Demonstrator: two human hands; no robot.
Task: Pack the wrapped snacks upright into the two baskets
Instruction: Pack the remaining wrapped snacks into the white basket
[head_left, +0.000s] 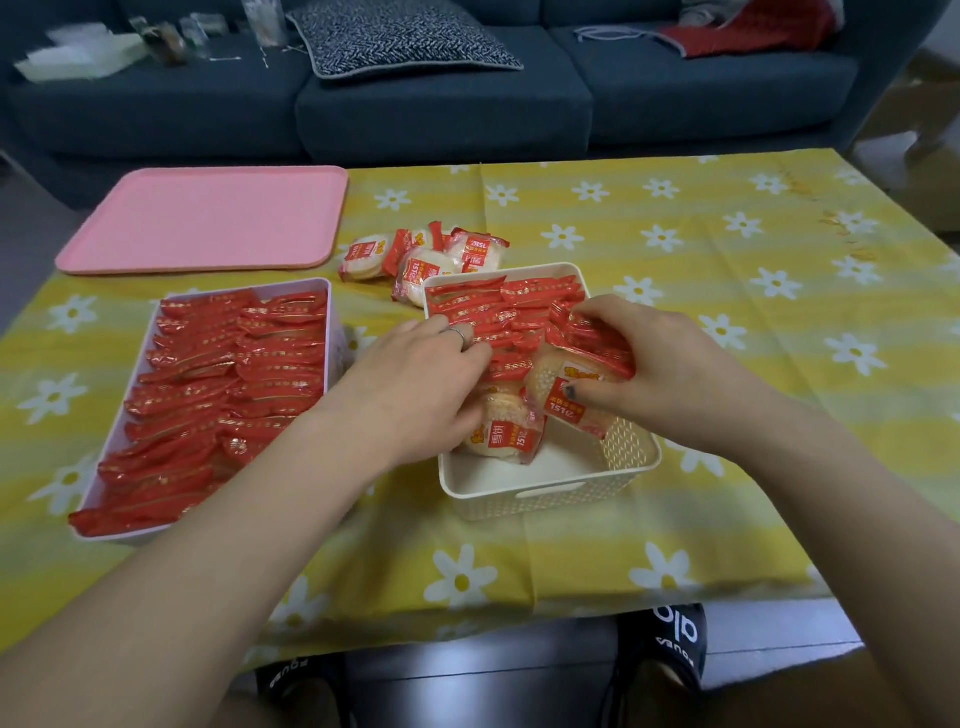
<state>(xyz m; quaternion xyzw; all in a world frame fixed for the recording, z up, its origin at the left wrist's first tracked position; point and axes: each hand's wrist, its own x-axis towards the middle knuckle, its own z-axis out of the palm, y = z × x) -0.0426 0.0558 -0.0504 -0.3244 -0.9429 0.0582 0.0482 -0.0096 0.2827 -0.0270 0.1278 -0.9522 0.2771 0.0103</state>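
Red crinkled foil edges fill the far half of a cream perforated plastic basket (631, 452), where a person's right hand (660, 364) curls its fingers and thumb around a wrapped snack (571, 395), a round pale rice cracker in a clear wrapper with a red label, held tilted at the near end of the upright row. Just beside it, the left hand (421, 379), a thin ring on 1 finger, has its fingers bent down against the standing packets; whether it grips one cannot be told. Smooth bare floor shows in the basket's near end. To the left, a second, pale rectangular basket (335, 332) is packed full with 2 rows of upright red-edged packets. Behind the cream basket, a small loose pile of snacks (421, 257) lies flat on a yellow daisy-print tablecloth (727, 249), near a flat pink tray (208, 218) with rounded corners.
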